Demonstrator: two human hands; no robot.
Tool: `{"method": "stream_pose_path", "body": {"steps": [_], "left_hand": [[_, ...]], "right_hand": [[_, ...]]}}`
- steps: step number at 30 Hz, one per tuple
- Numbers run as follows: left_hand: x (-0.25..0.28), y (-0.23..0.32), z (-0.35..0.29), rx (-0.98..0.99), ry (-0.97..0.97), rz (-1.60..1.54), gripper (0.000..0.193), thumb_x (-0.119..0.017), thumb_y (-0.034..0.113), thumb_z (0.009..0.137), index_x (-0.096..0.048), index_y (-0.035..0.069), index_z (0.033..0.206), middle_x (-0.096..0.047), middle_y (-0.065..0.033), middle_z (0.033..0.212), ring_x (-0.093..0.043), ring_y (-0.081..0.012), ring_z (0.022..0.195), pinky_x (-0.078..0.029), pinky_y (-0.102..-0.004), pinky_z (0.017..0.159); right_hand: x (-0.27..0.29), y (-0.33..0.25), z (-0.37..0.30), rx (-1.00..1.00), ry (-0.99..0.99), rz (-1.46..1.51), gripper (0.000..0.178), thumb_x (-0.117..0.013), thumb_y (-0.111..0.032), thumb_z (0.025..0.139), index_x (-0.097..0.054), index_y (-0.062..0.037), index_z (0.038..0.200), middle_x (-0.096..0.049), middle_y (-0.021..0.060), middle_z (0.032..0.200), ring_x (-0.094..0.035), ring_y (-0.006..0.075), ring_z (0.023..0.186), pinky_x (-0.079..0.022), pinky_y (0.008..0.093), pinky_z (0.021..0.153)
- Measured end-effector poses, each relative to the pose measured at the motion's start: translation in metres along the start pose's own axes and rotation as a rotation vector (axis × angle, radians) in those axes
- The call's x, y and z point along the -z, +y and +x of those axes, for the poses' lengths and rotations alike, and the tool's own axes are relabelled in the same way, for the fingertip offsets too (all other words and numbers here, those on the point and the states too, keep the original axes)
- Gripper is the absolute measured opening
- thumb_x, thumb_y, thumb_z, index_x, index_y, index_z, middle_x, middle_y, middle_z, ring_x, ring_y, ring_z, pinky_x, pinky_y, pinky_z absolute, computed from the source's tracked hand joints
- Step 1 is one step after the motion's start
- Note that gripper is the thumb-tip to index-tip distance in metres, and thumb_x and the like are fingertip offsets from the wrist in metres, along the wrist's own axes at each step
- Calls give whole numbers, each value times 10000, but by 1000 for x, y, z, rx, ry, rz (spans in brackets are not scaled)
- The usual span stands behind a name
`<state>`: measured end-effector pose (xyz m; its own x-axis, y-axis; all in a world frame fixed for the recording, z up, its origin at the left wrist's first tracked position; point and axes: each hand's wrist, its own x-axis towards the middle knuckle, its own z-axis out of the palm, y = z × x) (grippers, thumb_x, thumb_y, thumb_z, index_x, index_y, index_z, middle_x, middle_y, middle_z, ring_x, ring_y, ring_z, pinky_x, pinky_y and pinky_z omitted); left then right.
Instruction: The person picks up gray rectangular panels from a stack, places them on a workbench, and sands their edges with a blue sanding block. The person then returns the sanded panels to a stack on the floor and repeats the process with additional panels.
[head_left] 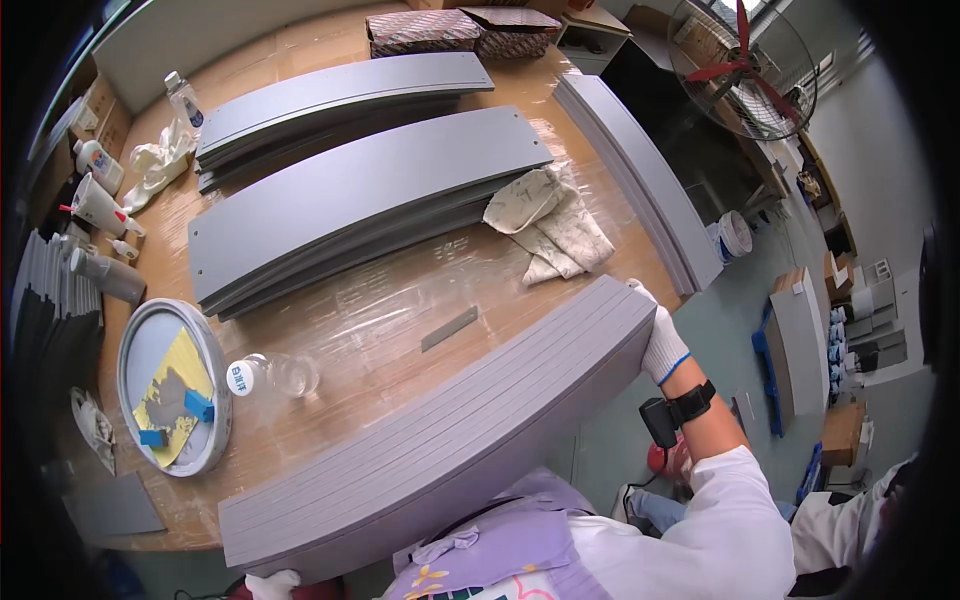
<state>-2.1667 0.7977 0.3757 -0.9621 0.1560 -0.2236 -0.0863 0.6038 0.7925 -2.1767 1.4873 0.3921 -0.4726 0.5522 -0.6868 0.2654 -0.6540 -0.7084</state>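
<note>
A stack of long grey panels (440, 440), set on edge with their narrow sides up, lies along the near edge of the table against my body. My right hand (662, 335), in a white knitted glove, grips the stack's right end. At the lower left, my left hand (272, 585), also gloved, holds the other end from below; most of its fingers are hidden. Just beyond the stack are a flat grey strip (450, 329) and a clear bottle (285, 376) with a white cap. A crumpled, stained cloth (550, 225) lies farther back.
Two more piles of grey panels (370, 190) occupy the table's middle and back, with another long stack (640, 185) along the right edge. A round lid (127, 375) carries yellow sandpaper and blue blocks. Bottles (98, 165) stand left. A fan (742, 68) is at upper right.
</note>
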Motion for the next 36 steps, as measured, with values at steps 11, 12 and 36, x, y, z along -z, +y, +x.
{"method": "stream_pose_path", "body": {"steps": [11,12,36], "left_hand": [[2,36,-43,598,91,-794,553,-649,415,1010,-584,16,1388,-667,-75,1256,-640,-210,1134,-514,-388,1019],[-2,38,-35,642,112,-814,587,-684,414,982,-571,13,1397,-664,-93,1260,-647,-227,1128,-533,-402,998],[31,119,166,1254,-690,-696,586,-519,507,1027,-468,155,1493,-507,-186,1489,-522,-519,1291,-319,-911,920]], "right_hand": [[15,-21,-80,-211,135,-476,825,-562,-704,968,-576,-12,1417,-679,154,1291,-688,268,1098,-581,426,903],[14,-24,-82,-202,136,-608,828,-557,-708,969,-580,-11,1416,-675,153,1298,-686,260,1104,-579,409,905],[-67,-95,35,-751,-239,-835,422,-576,-393,1052,-572,-26,1259,-701,143,1111,-733,229,958,-599,502,863]]}}
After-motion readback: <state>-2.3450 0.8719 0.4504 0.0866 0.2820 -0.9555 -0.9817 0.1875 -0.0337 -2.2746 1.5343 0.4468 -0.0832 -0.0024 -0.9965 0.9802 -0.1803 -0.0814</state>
